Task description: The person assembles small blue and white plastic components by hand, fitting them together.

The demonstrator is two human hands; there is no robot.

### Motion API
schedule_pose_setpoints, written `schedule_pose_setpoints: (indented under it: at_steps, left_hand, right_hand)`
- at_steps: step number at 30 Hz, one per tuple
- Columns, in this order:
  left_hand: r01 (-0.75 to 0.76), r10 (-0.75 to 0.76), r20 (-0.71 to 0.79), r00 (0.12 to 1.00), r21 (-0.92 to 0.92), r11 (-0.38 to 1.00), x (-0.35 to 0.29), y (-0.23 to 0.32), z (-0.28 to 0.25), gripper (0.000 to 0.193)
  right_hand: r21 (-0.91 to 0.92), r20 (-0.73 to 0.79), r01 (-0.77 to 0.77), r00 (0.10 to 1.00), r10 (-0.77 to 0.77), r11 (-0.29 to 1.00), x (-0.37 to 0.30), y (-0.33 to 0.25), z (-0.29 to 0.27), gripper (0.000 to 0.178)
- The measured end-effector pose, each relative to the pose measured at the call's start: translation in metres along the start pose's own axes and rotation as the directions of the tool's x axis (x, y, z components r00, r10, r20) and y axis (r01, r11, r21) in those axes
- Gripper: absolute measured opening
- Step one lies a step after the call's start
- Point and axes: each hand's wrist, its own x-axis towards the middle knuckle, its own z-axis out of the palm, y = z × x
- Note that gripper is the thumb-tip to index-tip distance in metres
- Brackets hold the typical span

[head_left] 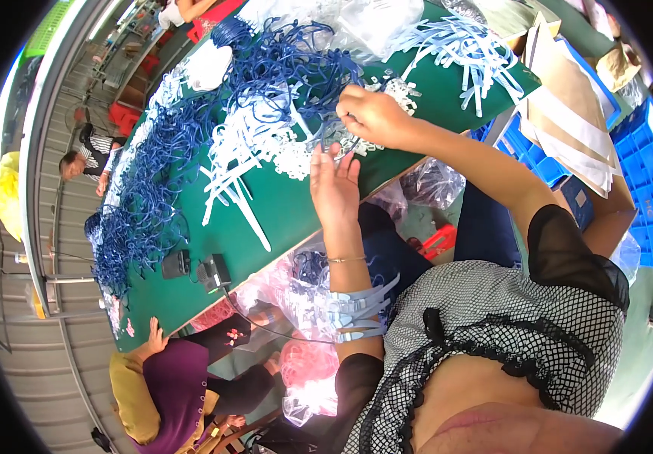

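My left hand (pixel 334 185) lies flat, fingers apart, on the green table (pixel 281 212) beside a heap of small white plastic clips (pixel 292 160). My right hand (pixel 372 115) is curled over more of the small white clips (pixel 402 92) and pinches at them; what sits between its fingers is hidden. White flat straps (pixel 228 163) lie just left of my left hand. Several pale blue straps (pixel 360 310) hang over my left forearm.
A long heap of dark blue cords (pixel 160 181) runs along the table. Pale blue straps (pixel 463 49) lie at the far end. A small black device (pixel 213 272) with a cable sits near the table edge. A person in purple (pixel 183 378) sits alongside; blue crates (pixel 644 174) stand at right.
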Motion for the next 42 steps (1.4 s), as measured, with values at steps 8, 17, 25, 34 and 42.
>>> schedule_pose_setpoints:
  at_steps: [8,17,25,34,42]
  left_hand:
    - [-0.186,0.189,0.015,0.982,-0.128,0.974,0.016,0.006,-0.015,0.018]
    - [-0.079,0.116,0.079,0.990,-0.371,0.925,0.022,0.019,-0.035,0.014]
    - [-0.063,0.097,0.073,0.993,-0.376,0.924,0.027,0.019,-0.043,0.013]
    - [-0.285,0.303,0.020,0.953,-0.292,0.913,0.028,0.015,-0.044,0.011]
    - [-0.214,0.245,0.027,0.969,-0.398,0.892,0.010,0.042,-0.060,0.020]
  right_hand:
    - [0.225,-0.114,-0.019,0.992,0.045,0.974,-0.027,0.026,-0.017,0.025]
    - [0.325,-0.109,-0.073,0.987,0.114,0.943,-0.059,0.036,-0.011,0.034]
    - [0.048,-0.127,0.008,0.992,-0.002,0.999,-0.048,0.031,-0.012,0.019]
    - [0.118,-0.096,0.007,0.995,0.004,0.993,-0.033,0.014,-0.019,0.013]
    - [-0.041,-0.245,-0.125,0.963,0.111,0.991,-0.023,0.027,-0.014,0.015]
